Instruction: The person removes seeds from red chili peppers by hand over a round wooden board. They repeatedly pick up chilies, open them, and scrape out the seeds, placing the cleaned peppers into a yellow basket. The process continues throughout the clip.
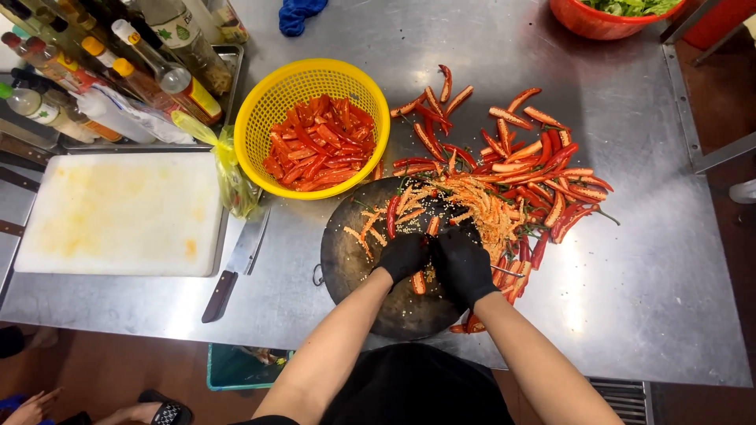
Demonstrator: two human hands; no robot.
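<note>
**Gloved hands at work over a board of red chillies**

Fingers of both hands are curled inward and pressed close together over the round dark chopping board (354,260). The left hand (403,256) and the right hand (461,264) each wear a black glove, and they touch one another near the board's middle. They seem to pinch something small and red between them, probably a chilli, but the gloves hide it, so I cannot tell exactly what the fingers hold or how tightly.

A heap of pale orange seeds and pith (480,206) lies on the far part of the board, just beyond the hands, with a few split chilli pieces around it. Further out and to the right, a loose pile of whole long red chillies (543,169) spreads across the stainless steel table (646,275), some reaching the board's edge.

Left of that pile stands a round yellow plastic colander (276,98), holding cut red chilli pieces (315,142). A cleaver with a dark wooden handle (236,264) lies on the table between the dark board and a white rectangular cutting board (118,212), which is stained yellow. Bottles of sauce and oil (118,71) crowd a metal tray at the far left corner. A red plastic bowl of green leaves (602,20) sits at the far edge, and a blue cloth (298,14) lies near it.
</note>
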